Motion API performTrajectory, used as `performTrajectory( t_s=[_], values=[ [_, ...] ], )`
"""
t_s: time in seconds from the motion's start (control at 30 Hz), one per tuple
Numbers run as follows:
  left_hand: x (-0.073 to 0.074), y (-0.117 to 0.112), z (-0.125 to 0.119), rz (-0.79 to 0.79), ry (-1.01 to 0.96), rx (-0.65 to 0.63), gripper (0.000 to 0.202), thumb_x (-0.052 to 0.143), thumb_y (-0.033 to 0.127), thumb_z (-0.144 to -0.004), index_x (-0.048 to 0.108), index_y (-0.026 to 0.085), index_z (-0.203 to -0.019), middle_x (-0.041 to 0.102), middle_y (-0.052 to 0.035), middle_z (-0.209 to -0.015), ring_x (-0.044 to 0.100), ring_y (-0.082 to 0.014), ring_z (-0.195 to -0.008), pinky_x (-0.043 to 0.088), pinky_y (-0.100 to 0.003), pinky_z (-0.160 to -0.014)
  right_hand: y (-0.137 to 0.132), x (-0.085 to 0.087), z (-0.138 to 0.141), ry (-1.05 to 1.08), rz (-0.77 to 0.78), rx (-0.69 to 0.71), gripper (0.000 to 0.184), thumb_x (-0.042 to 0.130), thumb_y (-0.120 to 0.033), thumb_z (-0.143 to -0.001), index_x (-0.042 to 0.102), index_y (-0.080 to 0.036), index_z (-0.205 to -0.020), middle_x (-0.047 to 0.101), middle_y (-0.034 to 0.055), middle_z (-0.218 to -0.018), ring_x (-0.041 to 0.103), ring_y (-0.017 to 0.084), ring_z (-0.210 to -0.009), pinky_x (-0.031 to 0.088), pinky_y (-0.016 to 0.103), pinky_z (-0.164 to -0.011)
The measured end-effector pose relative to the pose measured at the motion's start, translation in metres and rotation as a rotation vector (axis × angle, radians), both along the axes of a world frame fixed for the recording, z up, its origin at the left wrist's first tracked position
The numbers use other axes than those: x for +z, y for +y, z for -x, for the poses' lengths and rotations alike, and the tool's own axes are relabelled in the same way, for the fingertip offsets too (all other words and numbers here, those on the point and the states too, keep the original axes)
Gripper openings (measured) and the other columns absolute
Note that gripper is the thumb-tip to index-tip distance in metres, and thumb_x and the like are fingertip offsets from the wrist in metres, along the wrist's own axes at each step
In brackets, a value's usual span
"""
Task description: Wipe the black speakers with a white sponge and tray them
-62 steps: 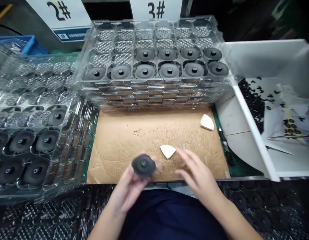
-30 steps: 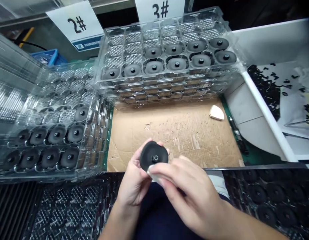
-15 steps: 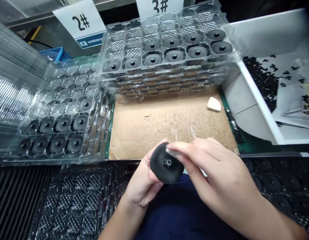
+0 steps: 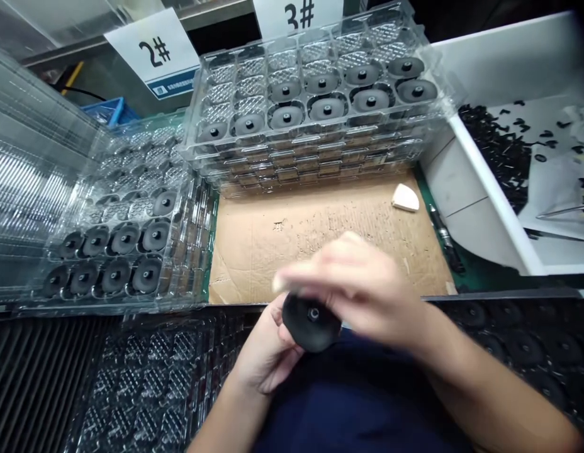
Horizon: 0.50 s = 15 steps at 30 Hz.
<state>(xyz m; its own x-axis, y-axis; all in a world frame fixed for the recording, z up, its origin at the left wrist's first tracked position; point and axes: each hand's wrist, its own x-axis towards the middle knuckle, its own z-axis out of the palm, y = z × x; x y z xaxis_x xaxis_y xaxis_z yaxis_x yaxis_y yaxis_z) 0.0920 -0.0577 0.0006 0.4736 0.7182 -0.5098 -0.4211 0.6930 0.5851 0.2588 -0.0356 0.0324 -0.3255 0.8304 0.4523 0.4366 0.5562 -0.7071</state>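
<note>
- We have the black disc [image 4: 311, 322] low in front of the body, above the dark clothing, with its small central stud facing up and the near edge of the cardboard sheet [image 4: 268, 264] just behind it
- Our left hand [image 4: 266, 349] is curled under the disc, its fingers closed round the edge, and carries its weight
- Our right hand [image 4: 353, 283] is a motion blur just above the disc, fingers loosely bent; we cannot tell whether it has hold of anything or touches the disc
- The step in hand looks to us like going over the disc's face by hand, the left hand holding while the right hand works across it
- The next move calls for a steady left-hand hold until the right hand is out of the way, then a cell in a tray to seat the disc in
- The transparent tray stack [image 4: 315, 143] ahead has matching discs seated in its near rows, and so has the tray stack on the left [image 4: 192, 251]
- A cream wedge pad [image 4: 405, 197] lies on the cardboard, near a dark pen-like tool [image 4: 445, 240] on the green mat [image 4: 476, 277]
- To the right, a white bin [image 4: 494, 195] holds loose small black parts [image 4: 494, 141]
</note>
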Motion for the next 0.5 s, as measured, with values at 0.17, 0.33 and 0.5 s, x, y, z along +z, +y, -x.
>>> performTrajectory(
  t_s=[0.17,0.33,0.5],
  values=[
    [0.002,0.005,0.003,0.088,-0.159,0.024,0.056,0.084,0.032,-0.054,0.067,0.025,-0.108,0.071,-0.0035,-0.112,0.068,-0.0243,-0.099,0.057,-0.028,-0.080,-0.008,-0.068,-0.015,-0.146,0.385,-0.335,0.025,0.048,-0.025,-0.092,0.066,-0.018,-0.107,0.068,0.0053,-0.088,0.060,0.017,-0.077,0.042,0.028,-0.067],
    [-0.011,0.005,0.007,0.098,-0.210,0.051,0.059,0.079,0.043,-0.056,0.066,0.023,-0.110,0.068,-0.0064,-0.117,0.066,-0.0242,-0.101,0.057,-0.028,-0.081,-0.051,-0.115,-0.004,-0.145,0.431,-0.181,0.023,0.049,-0.027,-0.090,0.071,-0.022,-0.085,0.063,0.0012,-0.063,0.057,0.016,-0.061,0.041,0.028,-0.060],
    [-0.014,0.007,0.000,0.093,-0.164,0.087,0.057,0.080,0.039,-0.059,0.065,0.024,-0.111,0.067,-0.0055,-0.117,0.065,-0.0239,-0.103,0.055,-0.029,-0.085,-0.037,-0.060,-0.003,-0.008,0.425,-0.426,0.026,0.045,-0.026,-0.093,0.064,-0.021,-0.111,0.068,0.0043,-0.097,0.062,0.016,-0.086,0.047,0.027,-0.070]
  ],
)
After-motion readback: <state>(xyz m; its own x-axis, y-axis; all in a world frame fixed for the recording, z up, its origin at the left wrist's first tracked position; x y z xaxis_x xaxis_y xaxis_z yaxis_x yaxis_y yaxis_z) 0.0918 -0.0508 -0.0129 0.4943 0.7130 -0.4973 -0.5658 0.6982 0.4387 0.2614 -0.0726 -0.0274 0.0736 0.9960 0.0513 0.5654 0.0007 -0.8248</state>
